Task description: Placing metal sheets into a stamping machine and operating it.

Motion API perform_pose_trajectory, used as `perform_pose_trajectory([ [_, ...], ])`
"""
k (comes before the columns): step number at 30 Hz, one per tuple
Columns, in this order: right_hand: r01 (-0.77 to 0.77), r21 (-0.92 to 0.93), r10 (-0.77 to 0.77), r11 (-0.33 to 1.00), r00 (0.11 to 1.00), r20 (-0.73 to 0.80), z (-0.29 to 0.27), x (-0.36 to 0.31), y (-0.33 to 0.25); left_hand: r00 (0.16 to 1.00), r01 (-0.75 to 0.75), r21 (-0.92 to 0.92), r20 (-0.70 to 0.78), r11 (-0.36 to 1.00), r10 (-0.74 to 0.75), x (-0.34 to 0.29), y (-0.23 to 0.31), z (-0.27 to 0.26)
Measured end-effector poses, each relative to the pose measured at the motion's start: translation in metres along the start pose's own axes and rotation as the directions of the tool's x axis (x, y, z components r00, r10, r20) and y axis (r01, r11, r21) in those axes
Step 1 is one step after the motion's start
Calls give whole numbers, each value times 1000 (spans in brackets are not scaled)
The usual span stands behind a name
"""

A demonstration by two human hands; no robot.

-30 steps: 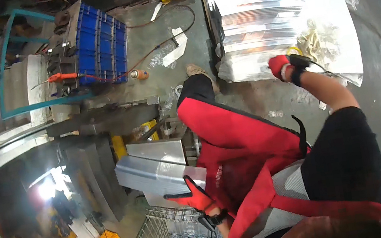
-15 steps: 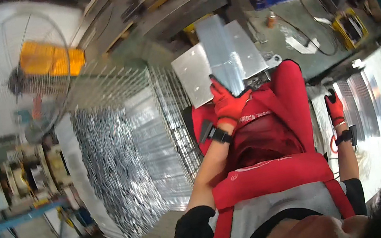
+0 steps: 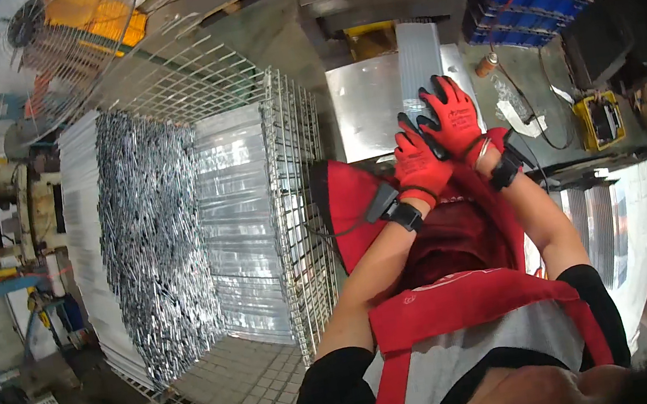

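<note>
A silver ribbed metal strip (image 3: 419, 54) lies lengthwise on a flat metal plate (image 3: 368, 107) in front of my lap. My left hand (image 3: 421, 164), in a red glove with dark fingertips, is at the strip's near end with its fingers stretched forward. Close against it, my right hand (image 3: 455, 117) in a matching glove rests over the strip's right side, fingers spread. The two hands overlap slightly and cover the strip's near end. Whether more strips lie under the top one cannot be made out.
On the left a wire mesh cage (image 3: 304, 213) holds densely stacked silver strips (image 3: 158, 243). More strips (image 3: 594, 224) stand at my right on a white surface. Farther off are blue crates (image 3: 525, 13), a small bottle (image 3: 487, 65), a yellow box (image 3: 600, 120) and a fan (image 3: 81, 62).
My right hand has left the strips at the right and come over to the strip on the plate, beside my left hand. The whole view has turned somewhat.
</note>
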State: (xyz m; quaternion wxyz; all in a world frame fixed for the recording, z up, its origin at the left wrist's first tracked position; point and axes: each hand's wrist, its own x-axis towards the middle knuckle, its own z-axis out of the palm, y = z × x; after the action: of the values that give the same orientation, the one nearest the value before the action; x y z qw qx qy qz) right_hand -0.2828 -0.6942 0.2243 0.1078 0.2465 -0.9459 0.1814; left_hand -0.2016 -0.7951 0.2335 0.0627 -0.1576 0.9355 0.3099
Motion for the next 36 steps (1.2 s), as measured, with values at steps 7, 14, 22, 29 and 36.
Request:
perform_pose_trajectory([
  [7,103,-154,-95,983,994,56,13,18,-21,997,67,-1,31,998,-67,-2,-11,1],
  [14,252,-87,-222,964,939,262,5,36,8,996,-2,3,-92,1000,3,-10,-8,4],
  [22,222,16,-217,975,932,289,-2,27,8,995,-33,140,-91,990,46,-2,-15,32],
  [29,60,239,-86,969,991,101,6,-14,27,995,-84,214,-29,973,93,-15,2,23],
  [36,66,359,-139,931,974,179,10,-18,43,999,-15,88,40,996,11,-15,2,24],
])
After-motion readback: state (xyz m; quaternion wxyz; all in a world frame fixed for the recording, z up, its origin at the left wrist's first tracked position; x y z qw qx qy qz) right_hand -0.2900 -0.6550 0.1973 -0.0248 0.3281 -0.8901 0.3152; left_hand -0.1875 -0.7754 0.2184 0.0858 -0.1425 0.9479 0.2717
